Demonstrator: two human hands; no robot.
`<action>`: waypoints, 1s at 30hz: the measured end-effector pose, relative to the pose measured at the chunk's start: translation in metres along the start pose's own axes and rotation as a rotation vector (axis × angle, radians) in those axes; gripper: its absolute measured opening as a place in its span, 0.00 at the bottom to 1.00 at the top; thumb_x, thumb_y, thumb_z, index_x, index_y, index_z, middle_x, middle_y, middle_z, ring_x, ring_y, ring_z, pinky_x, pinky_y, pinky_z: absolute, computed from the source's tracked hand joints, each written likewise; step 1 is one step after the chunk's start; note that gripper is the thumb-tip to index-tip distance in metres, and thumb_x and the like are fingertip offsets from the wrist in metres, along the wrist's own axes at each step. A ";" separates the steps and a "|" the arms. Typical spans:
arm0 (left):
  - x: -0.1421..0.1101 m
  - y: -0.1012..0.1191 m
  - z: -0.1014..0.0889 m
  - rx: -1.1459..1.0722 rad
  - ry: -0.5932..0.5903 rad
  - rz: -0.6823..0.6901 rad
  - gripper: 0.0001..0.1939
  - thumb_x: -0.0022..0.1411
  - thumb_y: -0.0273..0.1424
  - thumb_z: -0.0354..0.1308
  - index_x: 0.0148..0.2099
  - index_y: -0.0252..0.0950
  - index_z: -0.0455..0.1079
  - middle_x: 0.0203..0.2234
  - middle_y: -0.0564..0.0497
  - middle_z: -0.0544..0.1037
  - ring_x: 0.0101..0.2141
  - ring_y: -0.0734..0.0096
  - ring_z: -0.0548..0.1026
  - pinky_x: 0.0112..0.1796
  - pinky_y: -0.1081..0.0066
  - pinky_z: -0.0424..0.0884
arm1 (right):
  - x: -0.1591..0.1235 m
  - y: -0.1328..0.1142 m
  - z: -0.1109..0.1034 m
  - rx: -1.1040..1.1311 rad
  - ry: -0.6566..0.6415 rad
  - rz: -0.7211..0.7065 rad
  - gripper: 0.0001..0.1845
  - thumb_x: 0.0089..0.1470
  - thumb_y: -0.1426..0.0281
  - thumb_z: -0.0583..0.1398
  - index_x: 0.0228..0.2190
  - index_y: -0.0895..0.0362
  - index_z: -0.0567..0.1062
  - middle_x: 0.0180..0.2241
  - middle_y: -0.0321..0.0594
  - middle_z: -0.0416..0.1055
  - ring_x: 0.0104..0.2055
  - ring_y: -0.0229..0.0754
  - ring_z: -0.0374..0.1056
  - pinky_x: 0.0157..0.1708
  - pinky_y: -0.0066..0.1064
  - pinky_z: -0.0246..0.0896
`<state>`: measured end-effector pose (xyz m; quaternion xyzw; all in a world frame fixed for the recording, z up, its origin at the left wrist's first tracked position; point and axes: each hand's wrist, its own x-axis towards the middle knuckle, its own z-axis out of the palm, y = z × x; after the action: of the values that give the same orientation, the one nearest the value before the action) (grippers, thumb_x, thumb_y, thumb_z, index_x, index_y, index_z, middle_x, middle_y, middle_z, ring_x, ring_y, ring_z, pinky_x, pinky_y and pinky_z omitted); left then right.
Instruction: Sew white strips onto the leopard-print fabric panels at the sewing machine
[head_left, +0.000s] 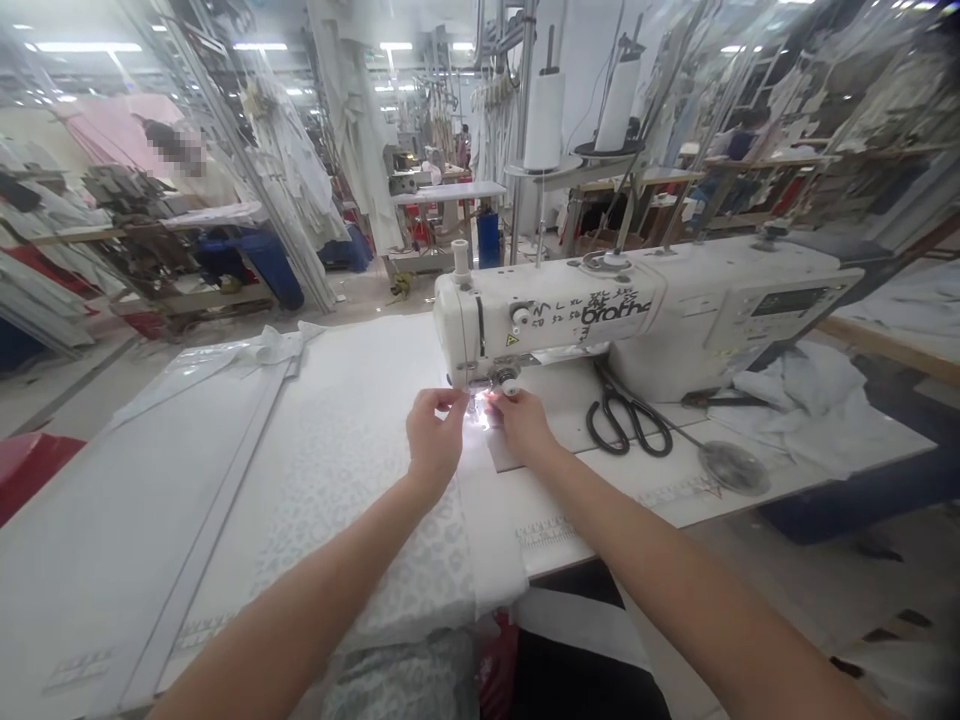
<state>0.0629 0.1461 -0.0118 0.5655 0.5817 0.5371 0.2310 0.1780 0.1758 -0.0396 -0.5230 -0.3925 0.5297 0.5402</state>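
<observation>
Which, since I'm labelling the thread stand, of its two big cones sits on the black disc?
The right-hand cone; the left-hand cone stands on a pale disc.

The scissors [630, 420] lie on the sewing table [660, 490], to the right of the needle area [476, 400] and before the body of the sewing machine [660, 310]. The patterned fabric [360, 480] is spread on the table, to the left of the needle area, and it hangs over the front edge. Behind the machine stand two thread cones [544, 120], and at its right end lies a cloth heap [810, 410].
</observation>
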 end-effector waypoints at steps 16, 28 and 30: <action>0.005 0.003 -0.022 0.040 -0.166 0.119 0.03 0.57 0.29 0.53 0.31 0.37 0.63 0.26 0.53 0.72 0.32 0.72 0.70 0.36 0.71 0.65 | -0.140 -0.011 -0.058 -0.201 -0.347 -0.023 0.06 0.51 0.68 0.58 0.30 0.56 0.73 0.20 0.31 0.66 0.22 0.34 0.64 0.25 0.27 0.62; -0.127 -0.008 -0.089 0.375 -0.601 0.641 0.09 0.59 0.25 0.52 0.43 0.37 0.66 0.38 0.48 0.73 0.41 0.67 0.70 0.42 0.67 0.66 | -0.182 0.103 -0.084 -0.122 -0.380 0.132 0.20 0.48 0.58 0.61 0.41 0.55 0.73 0.41 0.41 0.72 0.43 0.45 0.66 0.47 0.41 0.58; -0.162 -0.020 -0.100 0.570 -0.754 0.820 0.18 0.58 0.22 0.51 0.51 0.38 0.65 0.45 0.47 0.72 0.48 0.62 0.67 0.48 0.63 0.62 | -0.188 0.104 -0.073 -0.056 -0.443 0.159 0.19 0.45 0.56 0.62 0.36 0.56 0.75 0.34 0.38 0.74 0.39 0.44 0.68 0.45 0.40 0.60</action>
<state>0.0079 -0.0329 -0.0523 0.9328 0.3161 0.1692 0.0356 0.2080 -0.0307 -0.1275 -0.4379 -0.4735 0.6615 0.3826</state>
